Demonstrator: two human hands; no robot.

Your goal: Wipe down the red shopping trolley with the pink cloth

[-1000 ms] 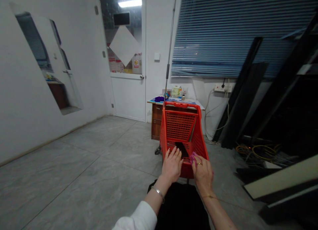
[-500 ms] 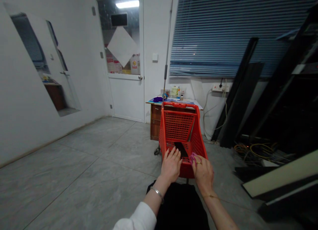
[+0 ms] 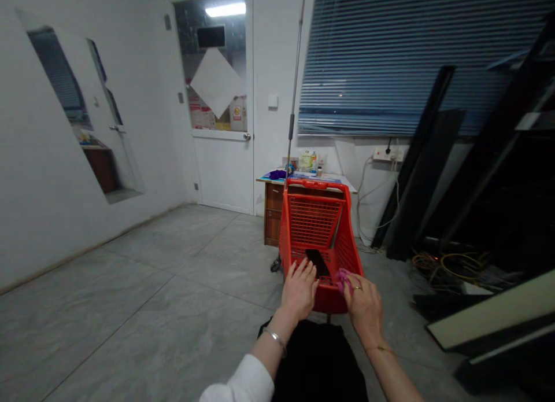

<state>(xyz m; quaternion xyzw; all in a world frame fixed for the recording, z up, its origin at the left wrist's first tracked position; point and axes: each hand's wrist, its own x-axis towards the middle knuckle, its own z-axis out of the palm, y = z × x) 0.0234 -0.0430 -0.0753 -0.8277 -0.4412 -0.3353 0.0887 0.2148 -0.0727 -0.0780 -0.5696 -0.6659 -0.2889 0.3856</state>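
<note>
Grey floor [image 3: 130,309] fills the lower left of the frame, beneath white walls [image 3: 43,188]. Blue blinds [image 3: 390,55] cover the upper right; a white door [image 3: 223,170] stands at upper centre, a mirror [image 3: 78,107] at upper left. A wooden desk [image 3: 273,217] stands behind a red shopping cart [image 3: 325,301] at lower centre. The left hand [image 3: 299,289] lies palm down at the cart's near edge, fingers stretched out, holding nothing visible, beside a dark flat object [image 3: 317,262]. The right hand [image 3: 364,301], fingers closed, grips a pink cloth [image 3: 343,279], lower right of centre
</note>
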